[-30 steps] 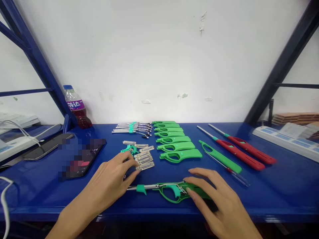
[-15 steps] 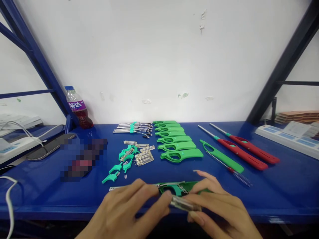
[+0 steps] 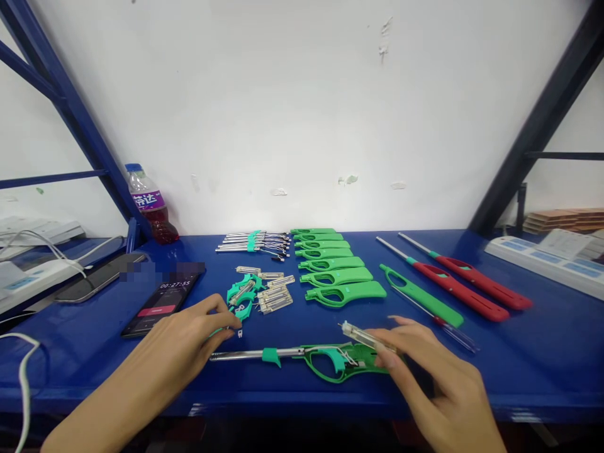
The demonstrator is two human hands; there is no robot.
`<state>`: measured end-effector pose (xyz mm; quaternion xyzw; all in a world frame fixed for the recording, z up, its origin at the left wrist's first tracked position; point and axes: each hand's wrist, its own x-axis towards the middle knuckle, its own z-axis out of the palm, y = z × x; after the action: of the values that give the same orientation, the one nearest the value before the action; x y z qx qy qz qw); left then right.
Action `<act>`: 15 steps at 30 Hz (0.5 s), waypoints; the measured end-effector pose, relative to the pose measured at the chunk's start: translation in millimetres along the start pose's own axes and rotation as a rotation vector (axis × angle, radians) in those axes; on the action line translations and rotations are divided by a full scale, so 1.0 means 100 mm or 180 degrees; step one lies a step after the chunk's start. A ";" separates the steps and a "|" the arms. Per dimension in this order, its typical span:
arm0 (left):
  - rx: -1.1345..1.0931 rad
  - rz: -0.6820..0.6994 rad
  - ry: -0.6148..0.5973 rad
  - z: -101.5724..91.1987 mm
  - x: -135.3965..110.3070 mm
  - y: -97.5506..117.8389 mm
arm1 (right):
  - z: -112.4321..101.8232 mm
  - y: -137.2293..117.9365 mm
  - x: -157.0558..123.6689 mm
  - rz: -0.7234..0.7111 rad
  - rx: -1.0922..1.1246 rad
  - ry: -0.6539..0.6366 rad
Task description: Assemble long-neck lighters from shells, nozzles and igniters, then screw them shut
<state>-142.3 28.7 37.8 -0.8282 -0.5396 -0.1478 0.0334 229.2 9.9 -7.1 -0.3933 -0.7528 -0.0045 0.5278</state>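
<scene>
Pinching a clear fuel tube (image 3: 365, 335) lightly between thumb and fingertips, my right hand (image 3: 427, 377) hovers it just above the rear of the open green lighter shell (image 3: 325, 365). That shell lies flat at the front edge of the blue bench (image 3: 542, 352), its metal nozzle pointing left. The tube is slanted, its far end raised toward the left over the shell's trigger opening. I judge this wants a soft grip and the tube kept in line with the shell, so the thin wires inside are not caught or bent. My right wrist comes in from the lower right, palm down, fingers bent over the tube. My left hand (image 3: 189, 343) is left of the shell, forearm stretched in from the lower left, thumb and forefinger close together by a small metal clip (image 3: 240, 334); whether they pinch anything I cannot tell. Behind the shell's nozzle sits a heap of teal triggers (image 3: 240, 294), and straight behind the shell a row of green handle halves (image 3: 340, 277).
</scene>
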 end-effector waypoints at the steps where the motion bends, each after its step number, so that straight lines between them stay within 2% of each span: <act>1: 0.0013 -0.0006 -0.0013 0.03 0.00 0.00 | 0.00 0.00 0.00 -0.0009 -0.0002 0.0000; 5: 0.0029 0.0025 -0.0101 0.10 0.04 -0.01 | -0.01 0.00 -0.01 -0.0002 -0.0002 -0.0038; 15: 0.0148 0.0201 -0.0069 0.10 0.09 0.13 | -0.02 0.01 -0.02 -0.0051 -0.0088 -0.0090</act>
<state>-124.7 33.6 32.8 -0.8454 -0.5168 -0.1250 0.0514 231.2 8.6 -7.8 -0.3946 -0.7632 -0.0135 0.5115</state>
